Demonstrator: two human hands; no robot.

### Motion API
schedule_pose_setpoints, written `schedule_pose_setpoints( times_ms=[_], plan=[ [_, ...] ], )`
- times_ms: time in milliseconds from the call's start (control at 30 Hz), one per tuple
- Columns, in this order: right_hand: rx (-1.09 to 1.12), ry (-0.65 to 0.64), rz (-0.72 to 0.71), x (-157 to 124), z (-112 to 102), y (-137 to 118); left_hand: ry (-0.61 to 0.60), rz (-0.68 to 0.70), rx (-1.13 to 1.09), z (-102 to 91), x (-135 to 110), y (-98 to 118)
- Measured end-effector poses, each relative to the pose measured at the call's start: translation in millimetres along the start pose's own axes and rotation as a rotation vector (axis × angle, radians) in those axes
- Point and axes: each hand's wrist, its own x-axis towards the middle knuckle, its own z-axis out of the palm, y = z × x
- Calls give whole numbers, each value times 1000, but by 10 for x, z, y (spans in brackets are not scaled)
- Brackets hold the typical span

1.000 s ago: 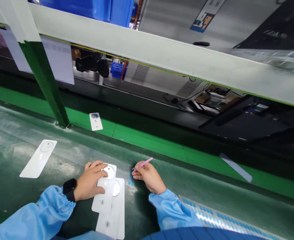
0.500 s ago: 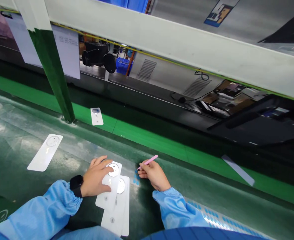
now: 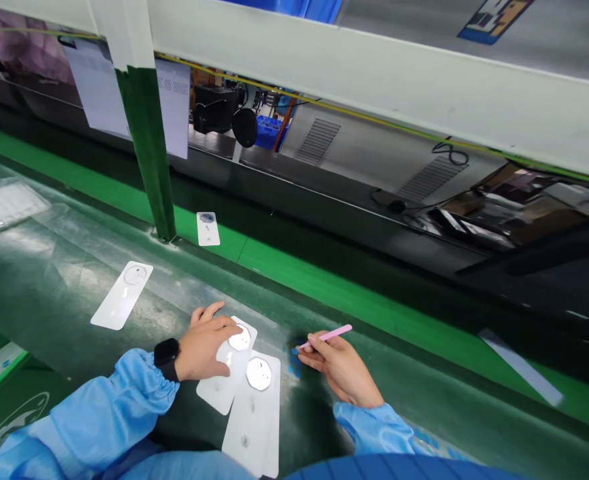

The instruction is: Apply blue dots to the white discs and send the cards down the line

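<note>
My left hand (image 3: 205,347) lies with fingers spread flat on the upper of two overlapping white cards (image 3: 227,373), each with a round silver disc near its top. The lower card (image 3: 254,417) sticks out to the right. My right hand (image 3: 341,367) is closed in a pinch on pink tweezers (image 3: 327,335), whose tip points down at a small strip of blue stickers (image 3: 294,360) on the green mat. A black watch sits on my left wrist, and both sleeves are light blue.
Another white card (image 3: 123,295) lies on the mat to the left, and a smaller one (image 3: 207,229) sits on the bright green strip by a green post (image 3: 147,160). A clear tray (image 3: 4,207) is at far left. A white beam (image 3: 374,73) runs overhead.
The view has swung so everything sits further right. My left hand slid the upper card to the left, uncovering more of the lower card's disc. My right hand still holds the tweezers.
</note>
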Motion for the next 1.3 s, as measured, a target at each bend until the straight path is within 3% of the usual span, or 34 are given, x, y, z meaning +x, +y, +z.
schedule_pose_setpoints(
  times_ms=[167,267,367,867,1300],
  plan=[
    [48,-22,-154,-106,470,46,42,-5,75,-54,-41,-51],
    [15,-73,-156,-109,787,112,84,11,114,-38,-43,-58],
    [-40,-60,-140,-40,939,196,74,51,109,6,-32,-59],
    [-333,-67,-96,35,859,397,153,130,105,162,-87,-129],
    [-361,-71,-93,28,876,387,161,130,95,128,-94,-107]
  ],
)
